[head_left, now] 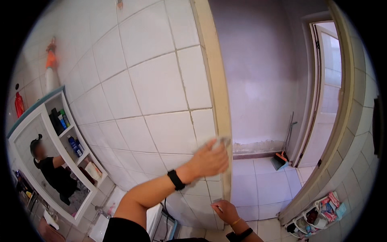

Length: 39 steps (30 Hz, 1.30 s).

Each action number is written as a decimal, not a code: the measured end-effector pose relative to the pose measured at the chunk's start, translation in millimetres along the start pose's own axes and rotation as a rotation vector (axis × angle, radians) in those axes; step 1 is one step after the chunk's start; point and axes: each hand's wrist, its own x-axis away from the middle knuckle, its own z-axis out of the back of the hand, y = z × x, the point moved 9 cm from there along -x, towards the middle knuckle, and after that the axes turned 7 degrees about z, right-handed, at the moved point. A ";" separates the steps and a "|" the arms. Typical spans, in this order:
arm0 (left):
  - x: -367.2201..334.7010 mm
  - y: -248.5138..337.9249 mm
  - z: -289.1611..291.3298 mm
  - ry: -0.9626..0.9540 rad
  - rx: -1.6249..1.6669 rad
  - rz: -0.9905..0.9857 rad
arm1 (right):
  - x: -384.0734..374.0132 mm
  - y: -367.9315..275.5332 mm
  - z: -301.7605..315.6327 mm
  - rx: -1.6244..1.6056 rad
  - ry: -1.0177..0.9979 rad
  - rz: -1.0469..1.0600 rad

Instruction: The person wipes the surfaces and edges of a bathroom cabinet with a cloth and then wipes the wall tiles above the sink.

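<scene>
My left hand (209,159), with a black watch (176,180) on its wrist, is raised at the edge of the white tiled wall (161,88), beside the cream door frame (215,72). Its fingers are curled and somewhat blurred. A small greyish thing (223,140) shows at the fingertips, too smeared to name. Lower down, near the bottom of the same wall edge, my right hand (226,212) is closed with the thumb toward the wall. Something thin and pale seems to show above its fingers; its kind is unclear. A dark band (240,235) circles the right wrist.
A mirror cabinet (60,153) with bottles hangs at left above a white sink (100,230). Through the doorway, a broom and dustpan (280,160) lean by a wall near a white door (327,101). A wall organizer (318,218) with packages is at lower right.
</scene>
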 end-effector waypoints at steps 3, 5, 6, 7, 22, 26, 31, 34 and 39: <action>-64.8 -49.9 37.6 0.077 -0.056 0.107 | -0.7 0.6 1.1 -0.012 0.019 0.002; -88.8 -66.8 59.4 0.185 -0.100 0.165 | 0.5 0.9 0.7 -0.024 0.033 0.013; -90.4 -67.9 66.1 0.273 -0.122 0.198 | 1.9 2.4 1.5 -0.009 0.051 0.015; -86.9 -61.4 61.6 0.268 -0.110 0.196 | 4.2 3.5 3.4 0.008 0.071 0.016; -31.4 -34.7 31.8 0.158 -0.102 0.152 | 18.0 -4.6 8.2 0.051 0.081 -0.005; -25.8 -37.5 32.3 0.148 -0.187 0.326 | 10.3 -8.3 5.4 0.007 0.061 -0.007; 53.4 -3.7 -1.6 0.059 -0.152 0.365 | 12.4 -14.0 -2.9 0.018 0.017 -0.012; 31.8 -29.5 15.3 0.079 -0.131 0.402 | 13.0 -8.3 -9.2 0.010 -0.001 -0.034; -19.8 -92.7 53.9 0.152 -0.139 0.582 | -3.8 -23.9 -23.4 -0.051 -0.012 0.030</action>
